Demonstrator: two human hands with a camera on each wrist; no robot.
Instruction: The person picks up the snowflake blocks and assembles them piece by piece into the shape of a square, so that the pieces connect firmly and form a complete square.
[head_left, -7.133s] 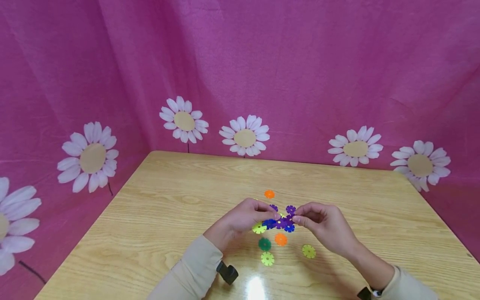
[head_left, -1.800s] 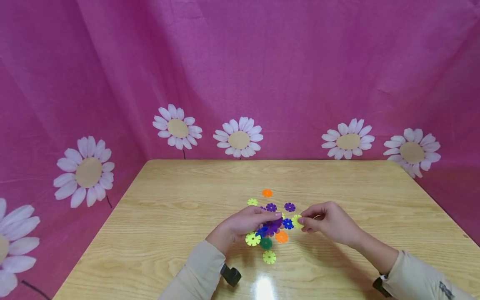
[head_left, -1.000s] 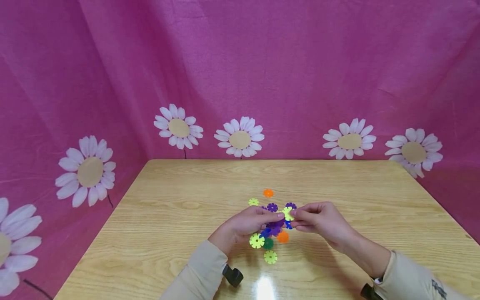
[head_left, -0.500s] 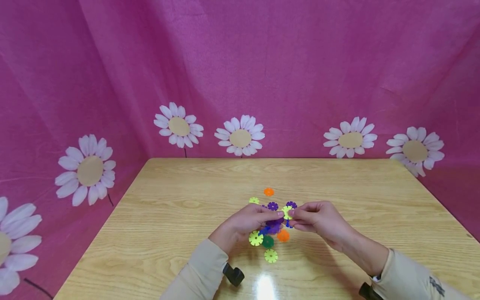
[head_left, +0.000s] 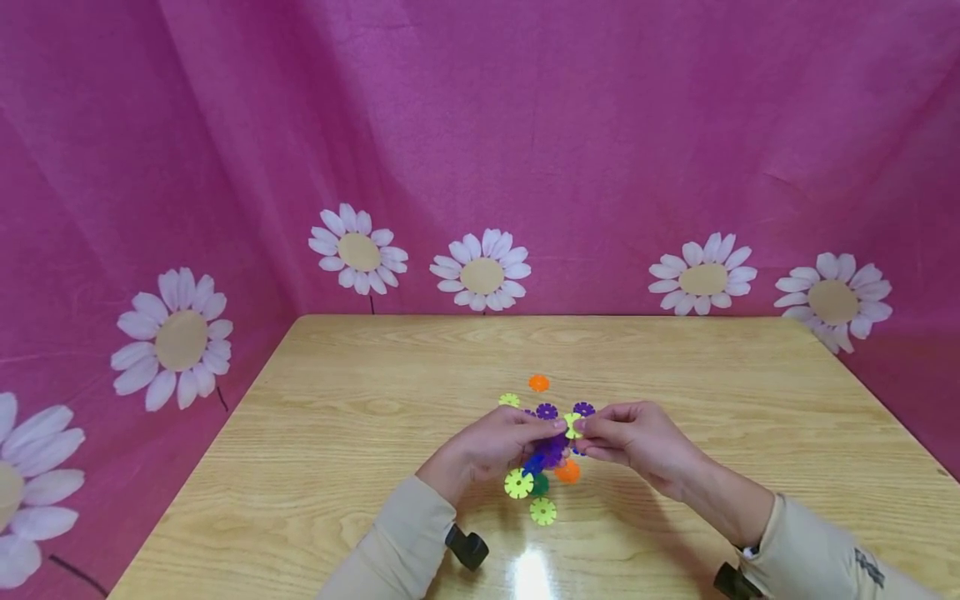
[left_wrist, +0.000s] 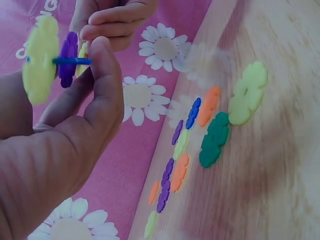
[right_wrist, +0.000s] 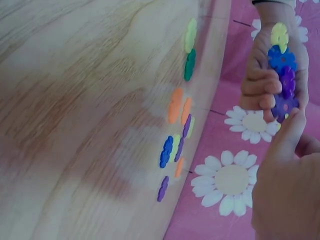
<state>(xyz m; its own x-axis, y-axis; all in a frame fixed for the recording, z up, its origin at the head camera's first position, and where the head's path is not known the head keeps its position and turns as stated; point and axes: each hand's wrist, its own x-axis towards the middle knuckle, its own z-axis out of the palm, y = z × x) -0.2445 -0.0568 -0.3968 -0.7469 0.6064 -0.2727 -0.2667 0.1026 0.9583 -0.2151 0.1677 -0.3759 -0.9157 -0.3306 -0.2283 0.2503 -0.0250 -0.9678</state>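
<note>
My left hand [head_left: 491, 443] grips a chain of interlocked notched plastic discs above the table. In the right wrist view the chain runs from a yellow disc [right_wrist: 280, 36] through a blue disc [right_wrist: 282, 60] to purple discs [right_wrist: 288, 82]. My right hand [head_left: 648, 446] pinches a lime-yellow notched disc [head_left: 572, 426] between thumb and fingers, against the chain's purple end near the left thumb. Fingers partly hide that joint, so I cannot tell whether the slots are engaged. In the left wrist view the chain's near yellow disc [left_wrist: 41, 60] stands upright beyond the left thumb.
Loose discs lie flat on the wooden table [head_left: 360, 400] beneath and around the hands. They include an orange disc [head_left: 538, 383], a green disc [left_wrist: 215, 140], a yellow disc [head_left: 543, 511] and a purple disc [head_left: 584, 409]. A pink daisy-print cloth [head_left: 585, 167] surrounds the table.
Seven seconds ago my right hand held the chain's purple end, and a yellow disc lay at right. Since then my right hand has brought a yellow disc leftward to the chain. Lately both hands barely move.
</note>
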